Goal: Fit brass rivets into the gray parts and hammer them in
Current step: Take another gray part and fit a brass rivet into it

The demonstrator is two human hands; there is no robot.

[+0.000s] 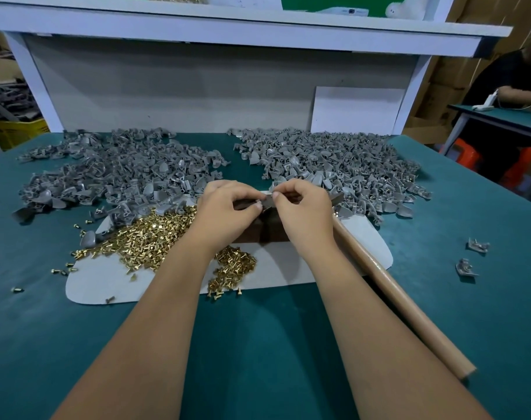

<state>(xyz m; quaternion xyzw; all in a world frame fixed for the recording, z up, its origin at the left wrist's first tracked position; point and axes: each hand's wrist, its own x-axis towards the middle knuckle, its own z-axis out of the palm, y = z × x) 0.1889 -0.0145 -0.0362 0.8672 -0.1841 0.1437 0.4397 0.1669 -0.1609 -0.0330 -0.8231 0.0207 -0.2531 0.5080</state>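
My left hand (225,207) and my right hand (300,207) meet over a dark block (265,230) at the middle of the table. Between the fingertips of both hands is a small gray part (268,194), pinched from each side. Whether a rivet is in it I cannot tell. A heap of brass rivets (149,237) lies on a white sheet (273,268) left of my left wrist. Two big piles of gray parts spread behind: one at the left (122,171), one at the right (334,165). A hammer's wooden handle (394,292) lies along my right forearm.
The table has a teal cover (258,344). Two loose gray parts (470,256) lie at the right. Stray rivets (17,289) dot the left side. A white shelf frame (228,28) spans the back. Another person sits at a table at the far right (512,95).
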